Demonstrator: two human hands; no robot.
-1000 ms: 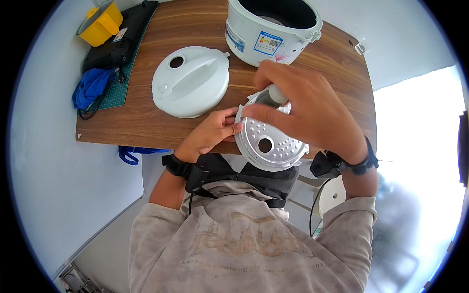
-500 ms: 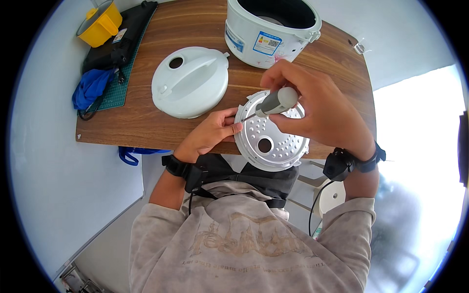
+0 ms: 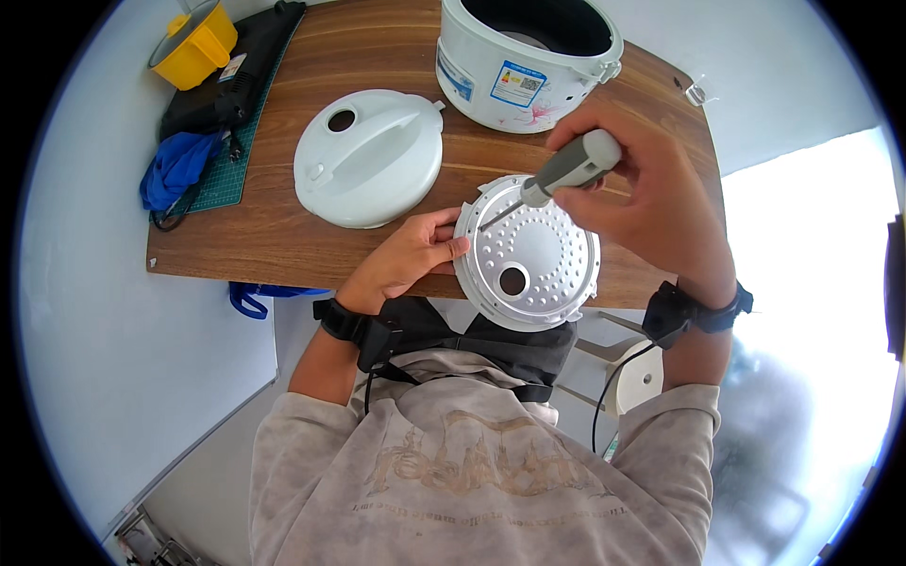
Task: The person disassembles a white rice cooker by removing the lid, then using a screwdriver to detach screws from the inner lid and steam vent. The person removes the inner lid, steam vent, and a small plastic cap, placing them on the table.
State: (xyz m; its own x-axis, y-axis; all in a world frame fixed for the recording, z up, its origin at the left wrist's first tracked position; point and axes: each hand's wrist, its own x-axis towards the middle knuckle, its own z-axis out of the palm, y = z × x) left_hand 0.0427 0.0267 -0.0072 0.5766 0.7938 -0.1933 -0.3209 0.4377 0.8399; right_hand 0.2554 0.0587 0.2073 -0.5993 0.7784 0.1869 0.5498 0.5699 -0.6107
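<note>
My right hand point(image 3: 637, 184) is closed round the grey and white handle of a screwdriver point(image 3: 569, 170). Its thin shaft slants down to the left, with the tip over the upper left part of a round silver inner lid point(image 3: 533, 247); whether it touches cannot be made out. That lid has rows of bumps, one round hole and small tabs on its rim. My left hand point(image 3: 406, 253) grips the lid's left edge, thumb on top and fingers partly hidden beneath. The lid overhangs the table's front edge. Beyond my left hand lies a white outer cooker lid point(image 3: 368, 158) with a hole.
A white rice cooker body point(image 3: 524, 71) stands at the back of the wooden table point(image 3: 311, 57). Along the left lie a green cutting mat point(image 3: 222, 179), a black device point(image 3: 198, 108), a blue cloth point(image 3: 179, 170) and a yellow container point(image 3: 195, 47). A white stool point(image 3: 634, 382) is below right.
My right hand has moved right with the screwdriver, which now leans over more. Its tip has shifted from the lid's left rim slightly inward. My left hand stays on the lid.
</note>
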